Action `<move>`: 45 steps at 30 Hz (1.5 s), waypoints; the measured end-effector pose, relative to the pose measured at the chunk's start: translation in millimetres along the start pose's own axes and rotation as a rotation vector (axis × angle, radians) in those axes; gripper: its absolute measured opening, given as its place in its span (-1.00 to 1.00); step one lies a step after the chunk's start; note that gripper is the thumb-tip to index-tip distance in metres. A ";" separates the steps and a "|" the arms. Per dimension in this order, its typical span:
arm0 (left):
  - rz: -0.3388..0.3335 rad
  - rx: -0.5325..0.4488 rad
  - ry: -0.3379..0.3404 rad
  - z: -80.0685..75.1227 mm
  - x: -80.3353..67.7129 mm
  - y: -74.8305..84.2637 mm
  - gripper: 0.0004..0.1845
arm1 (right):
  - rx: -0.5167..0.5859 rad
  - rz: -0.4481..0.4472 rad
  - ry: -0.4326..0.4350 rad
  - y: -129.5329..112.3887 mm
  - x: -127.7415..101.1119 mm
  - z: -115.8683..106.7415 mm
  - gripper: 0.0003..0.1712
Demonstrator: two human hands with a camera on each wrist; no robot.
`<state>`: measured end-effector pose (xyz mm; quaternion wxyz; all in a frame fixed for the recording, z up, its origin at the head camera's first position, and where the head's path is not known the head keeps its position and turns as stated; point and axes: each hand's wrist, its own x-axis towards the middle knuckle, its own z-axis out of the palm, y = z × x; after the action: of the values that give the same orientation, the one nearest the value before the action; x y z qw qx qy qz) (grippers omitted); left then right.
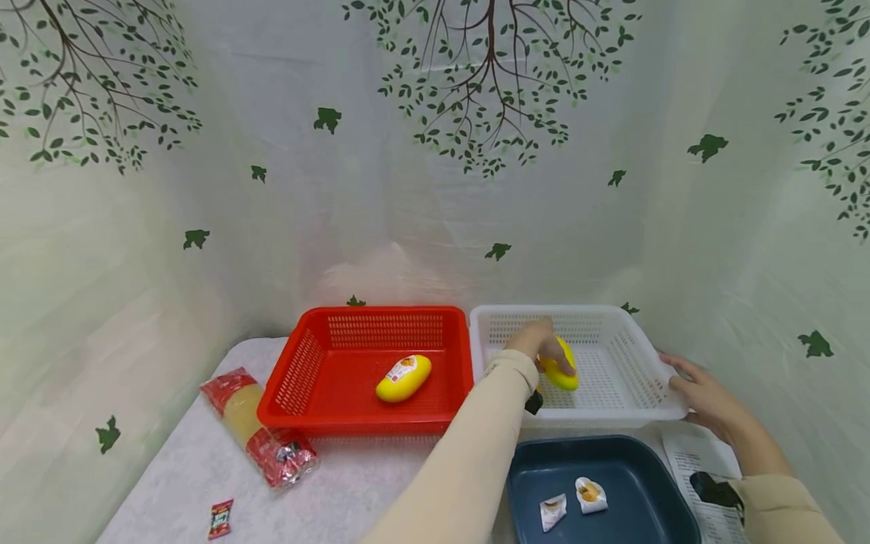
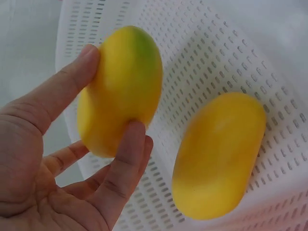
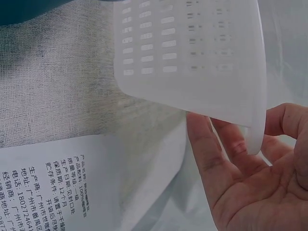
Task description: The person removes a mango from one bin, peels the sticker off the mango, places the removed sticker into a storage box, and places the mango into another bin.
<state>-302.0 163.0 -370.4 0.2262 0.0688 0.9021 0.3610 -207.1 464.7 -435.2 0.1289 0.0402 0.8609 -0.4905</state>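
My left hand (image 1: pixel 544 344) is in the white basket (image 1: pixel 628 370) and pinches a yellow mango (image 2: pixel 122 86) with a green patch between thumb and fingers. Beside it, a second mango (image 2: pixel 219 156) lies on the perforated basket floor; in the head view my left arm mostly covers that one. At the basket's right end, my right hand (image 1: pixel 710 397) grips the rim, its thumb and fingers around the edge in the right wrist view. Left of the white basket, a labelled yellow mango (image 1: pixel 404 379) lies in the red basket (image 1: pixel 309 370).
A dark blue tray (image 1: pixel 612 453) with two small wrapped pieces (image 1: pixel 590 495) stands in front of the white basket. Printed paper (image 1: pixel 700 453) lies to its right. A red-and-clear package (image 1: pixel 251 423) touches the red basket; a small red packet (image 1: pixel 220 519) lies nearer.
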 end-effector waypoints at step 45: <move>-0.154 0.118 -0.182 -8.5 2.2 21.5 -0.41 | 0.035 0.030 0.033 0.0 -0.3 5.9 -0.26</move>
<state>-308.6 174.0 -351.1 0.3299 0.0451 0.9001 0.2810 -205.8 459.6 -438.0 0.1210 0.0634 0.8535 -0.5029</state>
